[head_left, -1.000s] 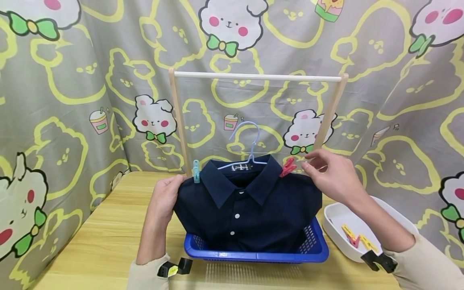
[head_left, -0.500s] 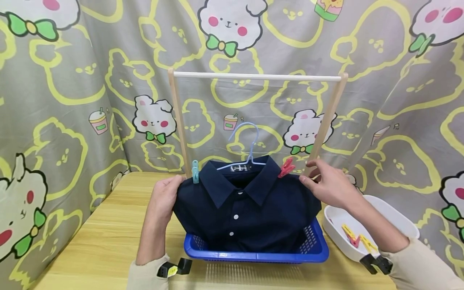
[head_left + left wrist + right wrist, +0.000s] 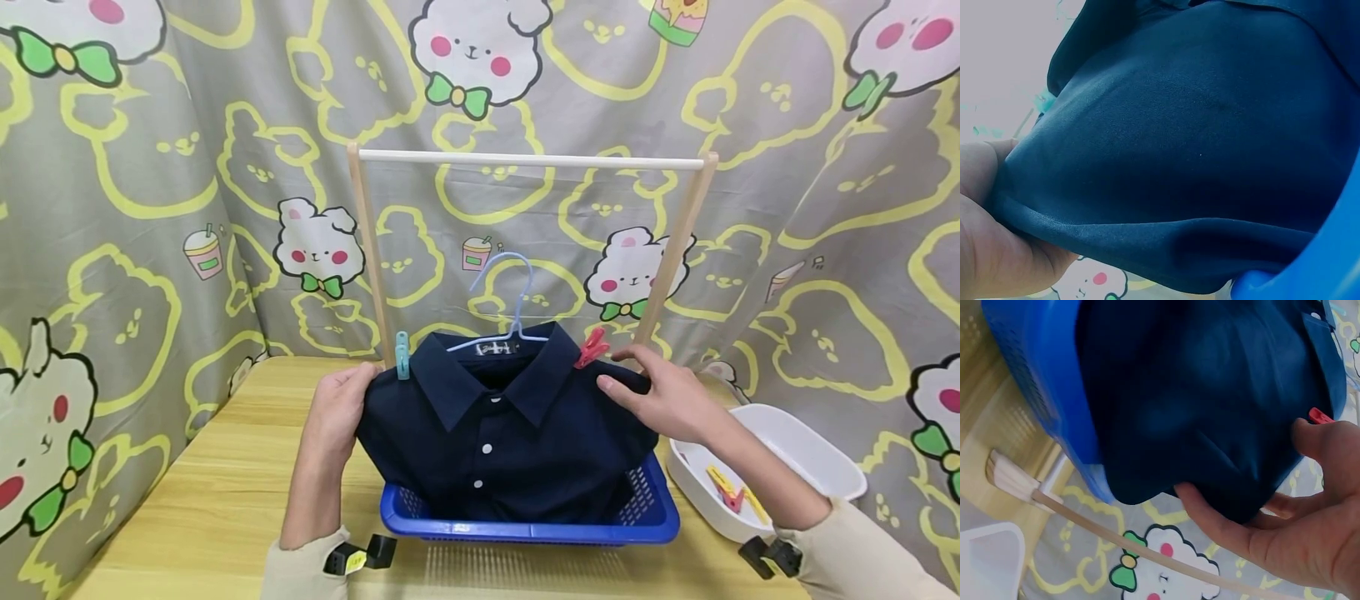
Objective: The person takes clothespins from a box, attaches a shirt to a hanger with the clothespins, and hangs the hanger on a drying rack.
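A dark navy button-up shirt [image 3: 555, 442] with a collar and white buttons stands partly in a blue basket [image 3: 525, 530]. A light-blue hanger [image 3: 517, 312] sits inside its neck, hook upward. My left hand [image 3: 337, 408] grips the shirt's left shoulder edge, thumb on top. A teal clothespin [image 3: 402, 357] is clipped beside it. My right hand [image 3: 667, 392] reaches round the other shoulder, thumb in front and fingers spread apart. In the right wrist view the fingers [image 3: 1222, 522] touch the cloth. A red clothespin [image 3: 592, 348] is clipped between this hand and the collar.
Behind the basket stands a small rack with wooden posts [image 3: 369, 250] and a white rail [image 3: 525, 158]. To the right, a white bin [image 3: 817, 454] holds yellow and red clothespins [image 3: 726, 489]. A patterned curtain [image 3: 135, 325] surrounds the wooden table [image 3: 225, 467].
My right hand has moved left and slightly down, from the shoulder's outer end toward the red clothespin. The left hand keeps its grip, and the shirt has barely shifted.
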A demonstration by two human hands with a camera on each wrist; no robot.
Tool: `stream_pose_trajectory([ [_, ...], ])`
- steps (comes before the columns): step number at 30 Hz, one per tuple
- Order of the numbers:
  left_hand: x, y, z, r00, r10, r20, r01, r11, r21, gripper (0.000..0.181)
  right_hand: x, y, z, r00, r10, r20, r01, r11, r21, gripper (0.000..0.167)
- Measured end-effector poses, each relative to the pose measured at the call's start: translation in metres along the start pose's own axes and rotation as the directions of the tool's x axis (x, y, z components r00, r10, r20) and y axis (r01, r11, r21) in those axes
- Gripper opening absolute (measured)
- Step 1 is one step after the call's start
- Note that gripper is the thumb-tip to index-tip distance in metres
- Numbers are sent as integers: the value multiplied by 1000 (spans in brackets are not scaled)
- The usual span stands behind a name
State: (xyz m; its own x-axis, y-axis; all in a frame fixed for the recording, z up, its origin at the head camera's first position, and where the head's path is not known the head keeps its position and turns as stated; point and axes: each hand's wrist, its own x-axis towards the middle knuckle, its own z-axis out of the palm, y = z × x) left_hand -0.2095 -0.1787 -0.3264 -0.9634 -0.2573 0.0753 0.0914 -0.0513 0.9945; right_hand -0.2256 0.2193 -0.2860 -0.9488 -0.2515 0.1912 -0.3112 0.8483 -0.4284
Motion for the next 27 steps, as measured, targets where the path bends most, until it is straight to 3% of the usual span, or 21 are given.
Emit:
stream_pose_trajectory([
  [16,0,2,0,1000,0,4,0,1000,26,46,-2,6,15,995,-23,-94,31,996,89,38],
  [22,0,1,0,1000,-9,4,9,999,31,45,-3,3,17,996,23,-82,-10,988,153,40],
  [27,0,1,1,1000,-31,8,31,1000,7,45,-4,1,18,995,83,-54,-69,973,222,53],
])
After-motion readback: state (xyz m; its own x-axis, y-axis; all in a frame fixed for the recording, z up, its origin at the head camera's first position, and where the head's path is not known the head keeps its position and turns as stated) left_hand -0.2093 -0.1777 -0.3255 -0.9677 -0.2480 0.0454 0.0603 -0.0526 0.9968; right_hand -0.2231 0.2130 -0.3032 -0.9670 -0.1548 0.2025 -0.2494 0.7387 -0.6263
